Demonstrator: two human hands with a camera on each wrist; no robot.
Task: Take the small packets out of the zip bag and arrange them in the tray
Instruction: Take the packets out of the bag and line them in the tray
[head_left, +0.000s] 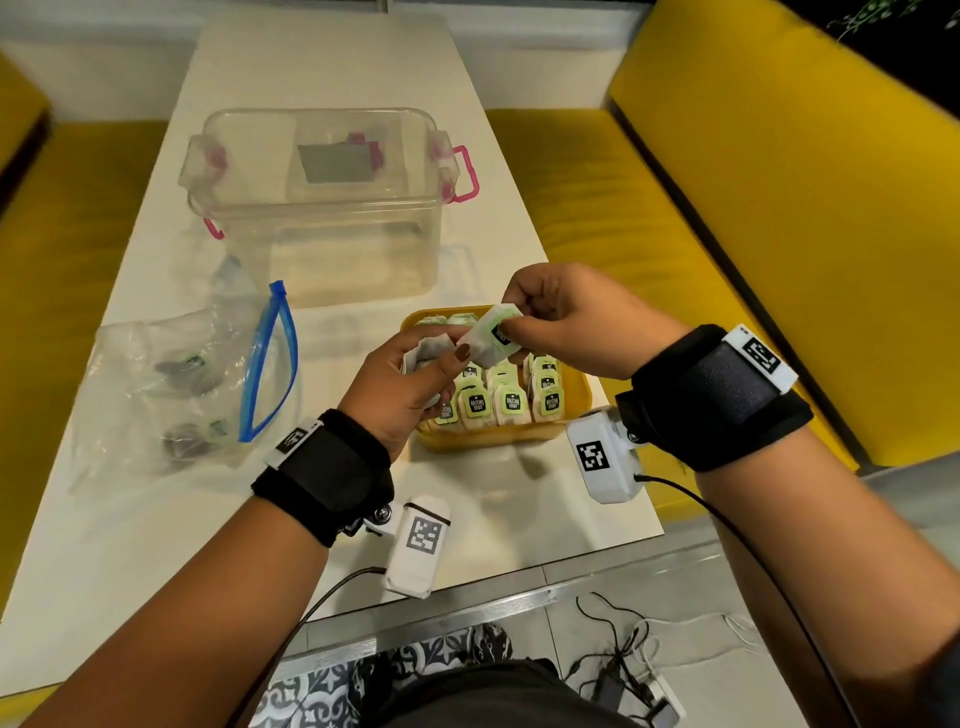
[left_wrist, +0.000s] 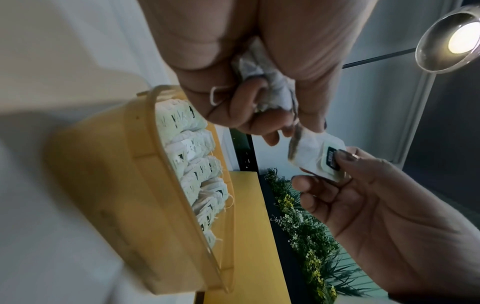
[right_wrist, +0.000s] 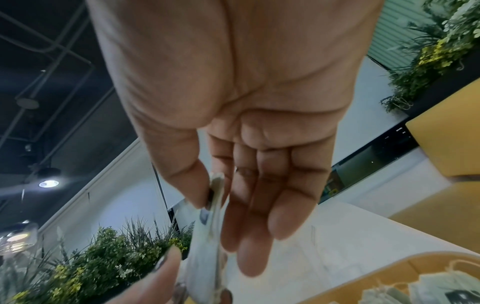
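Your right hand (head_left: 566, 317) pinches one small packet (head_left: 492, 335) by its green tag, held above the yellow tray (head_left: 581, 395). Your left hand (head_left: 410, 384) grips a bunch of packets (head_left: 426, 353), its thumb touching the same one. The tray sits on the white worktop (head_left: 322, 62), filled with upright rows whose tags read "McCoy teas". The zip bag (head_left: 192, 384), blue-edged and open, lies to the left with a few packets inside. Behind stands a clear box (head_left: 322, 208) with pink latches.
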